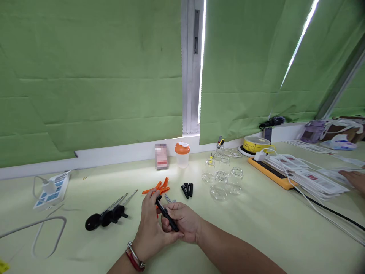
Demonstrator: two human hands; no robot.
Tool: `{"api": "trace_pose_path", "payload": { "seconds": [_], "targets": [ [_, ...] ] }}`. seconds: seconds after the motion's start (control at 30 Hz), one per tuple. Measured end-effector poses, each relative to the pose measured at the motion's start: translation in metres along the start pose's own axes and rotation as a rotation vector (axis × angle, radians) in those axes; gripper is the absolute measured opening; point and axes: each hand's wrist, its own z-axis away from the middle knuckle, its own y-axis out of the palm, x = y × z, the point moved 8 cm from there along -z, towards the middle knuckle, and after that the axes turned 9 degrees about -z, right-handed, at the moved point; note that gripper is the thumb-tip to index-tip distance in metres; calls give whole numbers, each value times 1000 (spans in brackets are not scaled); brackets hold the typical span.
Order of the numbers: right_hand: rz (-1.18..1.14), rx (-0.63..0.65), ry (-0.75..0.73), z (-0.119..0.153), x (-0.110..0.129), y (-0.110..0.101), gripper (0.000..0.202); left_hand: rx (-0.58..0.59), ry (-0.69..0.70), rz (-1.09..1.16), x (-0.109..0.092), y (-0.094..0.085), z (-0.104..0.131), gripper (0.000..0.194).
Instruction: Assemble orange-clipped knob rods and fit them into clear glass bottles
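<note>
A slim black tool point(168, 217) with a short metal section near its upper end is held between both hands, low in the middle of the view. My left hand point(151, 226), with bracelets at the wrist, has its fingers at the tool's upper end and its thumb near the lower end. My right hand point(184, 222) is wrapped round the tool's lower part. Just beyond the fingers lie orange clamps point(161, 186) and some metal pieces point(168, 198), partly hidden by the hands. Several small black pieces point(187, 189) lie to their right.
Black-handled metal tools point(107, 217) and a power strip point(54, 190) lie left. Glass jars point(221, 186) stand right of centre, an orange-lidded cup point(182, 155) behind. Farther right are an orange strip point(269, 173), cables, stacked cards point(316, 182) and another person's hand point(355, 179).
</note>
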Motion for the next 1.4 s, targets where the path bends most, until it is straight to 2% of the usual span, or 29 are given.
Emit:
{"api": "trace_pose_path", "payload": {
  "seconds": [0.27, 0.4, 0.57, 0.77, 0.9, 1.0, 1.13, 1.3, 1.4],
  "targets": [
    [2, -34, 15, -1, -2, -2, 37, 54, 2, 116, -2, -2, -2, 108],
    [43, -17, 24, -1, -2, -1, 34, 88, 2, 113, -3, -2, -3, 107],
    [80, 4, -22, -6, 3, -6, 27, 129, 68, 70, -7, 1, 0, 106],
    [152, -68, 31, -9, 0, -15, 36, 173, 82, 52, -7, 3, -1, 104],
    [203, -178, -30, -6, 9, -22, 40, 220, 77, 22, -7, 3, -2, 105],
    [178, -164, -46, -4, 13, -20, 46, 264, 70, 8, -8, 3, -2, 105],
    [196, -134, 11, -3, 6, -19, 55, 318, 51, -6, -8, 6, 1, 106],
    [304, -187, 19, -4, -2, -25, 60, 404, 52, 7, -11, 16, 5, 115],
    [371, -212, 4, -5, -2, -28, 56, 440, 33, 11, -9, 22, 9, 117]
  ]
}}
